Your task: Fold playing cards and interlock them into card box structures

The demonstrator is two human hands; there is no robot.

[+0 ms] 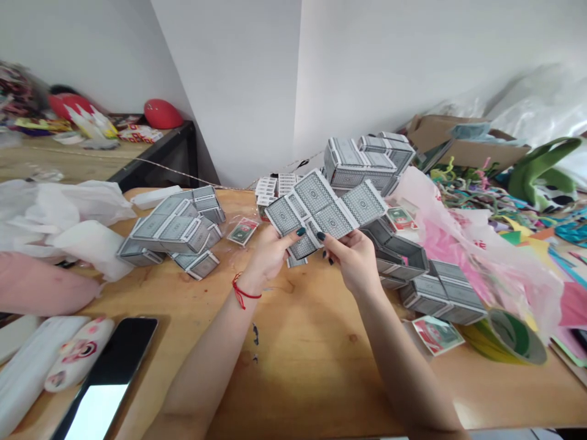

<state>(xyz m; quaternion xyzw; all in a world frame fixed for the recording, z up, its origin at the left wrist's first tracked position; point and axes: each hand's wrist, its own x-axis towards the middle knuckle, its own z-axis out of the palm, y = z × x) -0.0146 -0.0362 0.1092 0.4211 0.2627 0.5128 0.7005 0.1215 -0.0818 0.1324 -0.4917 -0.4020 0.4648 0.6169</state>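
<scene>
Above the middle of the table, both my hands hold a folded structure of grey-patterned playing cards (316, 195) joined with white strips. My left hand (267, 255) pinches its lower left edge, thumb on top. My right hand (356, 260) grips the lower right edge, its thumb near the other one; the remaining fingers are partly hidden beneath. Blocks built from similar cards (169, 223) are piled to the left. More card blocks (360, 165) stand stacked behind on the right. Close by my right forearm lie an open card frame (406, 253) and another card block (443, 293).
A phone (110, 373) lies at the front left beside a patterned case (80, 354). Tape roll (509, 336), card deck (438, 335) and pink plastic bag (486, 263) crowd the right. White bags (77, 208) cover the left, and a cardboard box (463, 140) stands behind.
</scene>
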